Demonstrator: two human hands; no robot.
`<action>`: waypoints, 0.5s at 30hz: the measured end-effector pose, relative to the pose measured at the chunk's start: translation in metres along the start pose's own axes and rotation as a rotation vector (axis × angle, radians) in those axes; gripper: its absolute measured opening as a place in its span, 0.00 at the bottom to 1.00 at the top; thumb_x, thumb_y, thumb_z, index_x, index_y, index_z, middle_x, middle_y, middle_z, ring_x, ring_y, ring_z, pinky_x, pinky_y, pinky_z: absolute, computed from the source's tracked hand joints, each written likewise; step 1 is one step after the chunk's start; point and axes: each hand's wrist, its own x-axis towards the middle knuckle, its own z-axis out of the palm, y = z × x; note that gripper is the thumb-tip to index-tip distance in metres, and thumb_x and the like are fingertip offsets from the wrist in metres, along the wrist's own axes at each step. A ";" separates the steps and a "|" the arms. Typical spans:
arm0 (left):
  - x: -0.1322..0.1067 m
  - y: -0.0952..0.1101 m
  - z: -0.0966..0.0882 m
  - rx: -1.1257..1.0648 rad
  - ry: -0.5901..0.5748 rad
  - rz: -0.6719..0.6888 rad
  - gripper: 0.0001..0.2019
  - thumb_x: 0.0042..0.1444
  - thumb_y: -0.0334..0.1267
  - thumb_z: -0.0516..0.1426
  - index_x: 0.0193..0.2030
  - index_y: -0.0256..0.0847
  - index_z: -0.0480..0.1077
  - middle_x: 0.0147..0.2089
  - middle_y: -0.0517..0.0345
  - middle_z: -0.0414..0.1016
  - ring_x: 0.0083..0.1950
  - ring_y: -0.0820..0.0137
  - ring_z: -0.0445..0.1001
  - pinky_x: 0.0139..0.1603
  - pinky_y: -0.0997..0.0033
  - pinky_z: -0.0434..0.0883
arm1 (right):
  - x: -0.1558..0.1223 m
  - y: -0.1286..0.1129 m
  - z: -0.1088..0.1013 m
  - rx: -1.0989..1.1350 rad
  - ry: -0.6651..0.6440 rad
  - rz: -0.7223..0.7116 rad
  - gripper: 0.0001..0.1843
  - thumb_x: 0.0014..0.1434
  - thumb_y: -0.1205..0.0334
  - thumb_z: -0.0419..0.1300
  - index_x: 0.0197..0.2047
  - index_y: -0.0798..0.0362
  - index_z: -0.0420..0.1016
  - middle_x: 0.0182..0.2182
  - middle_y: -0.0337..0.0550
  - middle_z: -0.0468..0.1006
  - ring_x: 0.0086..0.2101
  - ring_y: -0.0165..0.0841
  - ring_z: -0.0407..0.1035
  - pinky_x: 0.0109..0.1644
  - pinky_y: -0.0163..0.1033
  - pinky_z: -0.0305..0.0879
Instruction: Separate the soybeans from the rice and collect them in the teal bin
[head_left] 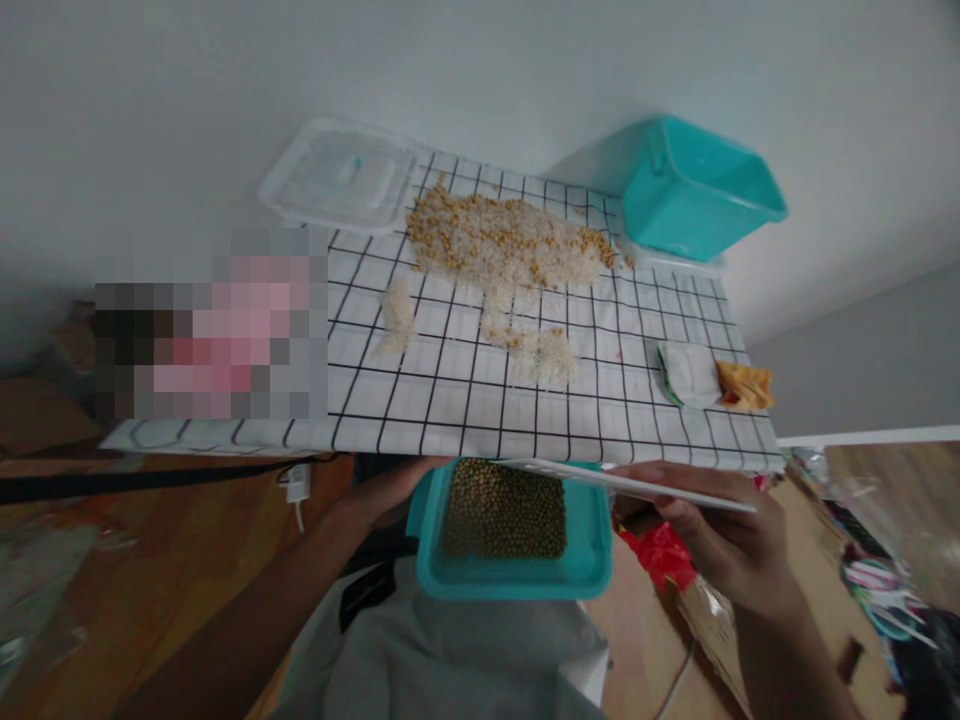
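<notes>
A teal tub (pixel 510 580) holding soybeans (pixel 504 508) sits just below the table's near edge. My left hand (pixel 390 490) is at the tub's left rim under the table edge, fingers wrapped on it. My right hand (pixel 731 535) is closed on a thin white card (pixel 622 480) held flat over the tub's right side. On the checked tablecloth (pixel 450 390) lies a mixed heap of rice and soybeans (pixel 502 240), with smaller rice piles (pixel 397 315) nearer me.
A clear lidded box (pixel 337 180) stands at the table's far left, a second teal tub (pixel 694 195) at the far right. A folded white cloth and orange wrapper (pixel 709 378) lie at the right edge. Clutter covers the floor on the right.
</notes>
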 end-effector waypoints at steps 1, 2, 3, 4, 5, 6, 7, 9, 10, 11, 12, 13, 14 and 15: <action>0.000 0.000 -0.001 -0.003 -0.009 0.002 0.16 0.50 0.50 0.67 0.42 0.43 0.80 0.29 0.54 0.86 0.42 0.49 0.85 0.52 0.52 0.79 | -0.001 0.001 -0.002 -0.018 0.040 0.001 0.19 0.62 0.67 0.65 0.56 0.41 0.81 0.44 0.43 0.87 0.38 0.40 0.83 0.38 0.40 0.83; 0.000 0.000 -0.002 -0.009 -0.018 0.003 0.17 0.50 0.51 0.67 0.43 0.43 0.80 0.31 0.54 0.86 0.43 0.49 0.85 0.53 0.51 0.78 | 0.000 0.002 -0.004 -0.048 0.099 -0.002 0.18 0.62 0.66 0.66 0.54 0.41 0.82 0.43 0.42 0.87 0.37 0.40 0.83 0.36 0.40 0.82; 0.000 0.000 -0.002 -0.013 -0.025 0.002 0.18 0.50 0.51 0.68 0.44 0.44 0.80 0.32 0.54 0.86 0.44 0.49 0.85 0.53 0.51 0.78 | 0.004 0.004 -0.007 -0.086 0.172 -0.001 0.17 0.62 0.65 0.66 0.53 0.42 0.83 0.42 0.42 0.87 0.36 0.40 0.83 0.36 0.40 0.82; 0.000 0.000 -0.003 -0.012 -0.026 0.001 0.19 0.49 0.51 0.68 0.44 0.44 0.80 0.33 0.54 0.87 0.46 0.48 0.85 0.53 0.52 0.78 | 0.009 0.007 -0.009 -0.125 0.257 0.003 0.14 0.62 0.64 0.66 0.51 0.42 0.84 0.41 0.43 0.87 0.37 0.40 0.83 0.38 0.41 0.82; 0.000 0.000 -0.004 -0.007 -0.022 -0.001 0.20 0.49 0.51 0.68 0.45 0.43 0.80 0.33 0.54 0.87 0.47 0.48 0.85 0.53 0.52 0.78 | 0.016 0.011 -0.011 -0.160 0.352 0.010 0.12 0.63 0.62 0.66 0.49 0.43 0.84 0.41 0.43 0.87 0.38 0.41 0.83 0.40 0.43 0.82; 0.000 0.000 -0.005 0.003 -0.015 -0.005 0.20 0.48 0.52 0.68 0.45 0.43 0.80 0.33 0.53 0.87 0.47 0.48 0.85 0.53 0.52 0.78 | 0.025 0.015 -0.012 -0.190 0.443 0.028 0.10 0.63 0.60 0.66 0.48 0.45 0.84 0.42 0.44 0.87 0.40 0.42 0.82 0.44 0.44 0.81; 0.000 0.000 -0.006 0.017 -0.009 -0.014 0.21 0.48 0.52 0.68 0.45 0.42 0.81 0.32 0.52 0.87 0.47 0.48 0.85 0.52 0.53 0.78 | 0.035 0.021 -0.014 -0.209 0.525 0.049 0.10 0.64 0.57 0.65 0.47 0.46 0.84 0.42 0.45 0.87 0.42 0.42 0.82 0.47 0.46 0.80; 0.001 -0.001 -0.007 0.041 -0.009 -0.027 0.21 0.48 0.54 0.68 0.44 0.41 0.81 0.32 0.50 0.86 0.45 0.47 0.85 0.51 0.53 0.78 | 0.057 0.033 -0.017 -0.231 0.642 0.105 0.13 0.64 0.53 0.65 0.48 0.48 0.84 0.43 0.45 0.86 0.43 0.41 0.81 0.49 0.47 0.79; 0.001 -0.001 -0.008 0.049 -0.014 -0.032 0.22 0.48 0.54 0.67 0.43 0.41 0.81 0.31 0.49 0.86 0.44 0.47 0.85 0.51 0.53 0.78 | 0.067 0.039 -0.018 -0.221 0.649 0.137 0.15 0.64 0.51 0.65 0.49 0.49 0.83 0.43 0.45 0.86 0.43 0.41 0.81 0.49 0.47 0.78; 0.000 -0.001 -0.008 0.055 -0.019 -0.034 0.22 0.48 0.55 0.67 0.43 0.40 0.81 0.31 0.49 0.86 0.44 0.47 0.85 0.50 0.53 0.78 | 0.076 0.045 -0.019 -0.197 0.644 0.161 0.16 0.64 0.50 0.64 0.49 0.49 0.83 0.43 0.45 0.86 0.43 0.41 0.81 0.49 0.47 0.78; 0.000 0.000 -0.007 0.057 -0.019 -0.030 0.22 0.47 0.55 0.67 0.43 0.40 0.81 0.30 0.49 0.86 0.44 0.47 0.85 0.51 0.53 0.78 | 0.083 0.050 -0.020 -0.169 0.634 0.178 0.17 0.64 0.49 0.65 0.49 0.50 0.83 0.43 0.45 0.86 0.42 0.40 0.81 0.48 0.47 0.78; -0.001 0.000 -0.006 0.057 -0.015 -0.021 0.22 0.47 0.55 0.68 0.43 0.41 0.81 0.30 0.49 0.86 0.44 0.46 0.85 0.51 0.52 0.78 | 0.089 0.054 -0.021 -0.139 0.621 0.193 0.17 0.64 0.48 0.65 0.49 0.50 0.83 0.42 0.45 0.86 0.41 0.40 0.81 0.47 0.46 0.78; -0.003 0.001 -0.005 0.054 -0.002 -0.007 0.22 0.47 0.54 0.68 0.44 0.41 0.81 0.31 0.49 0.86 0.45 0.46 0.85 0.52 0.52 0.78 | 0.094 0.058 -0.021 -0.110 0.611 0.204 0.17 0.63 0.48 0.66 0.50 0.50 0.83 0.42 0.45 0.86 0.40 0.39 0.81 0.45 0.45 0.77; -0.004 0.002 -0.004 0.053 0.018 0.008 0.22 0.47 0.53 0.68 0.44 0.42 0.81 0.33 0.49 0.87 0.46 0.46 0.85 0.52 0.51 0.78 | 0.097 0.061 -0.021 -0.081 0.604 0.213 0.18 0.63 0.48 0.66 0.50 0.50 0.83 0.41 0.45 0.86 0.39 0.39 0.81 0.44 0.44 0.77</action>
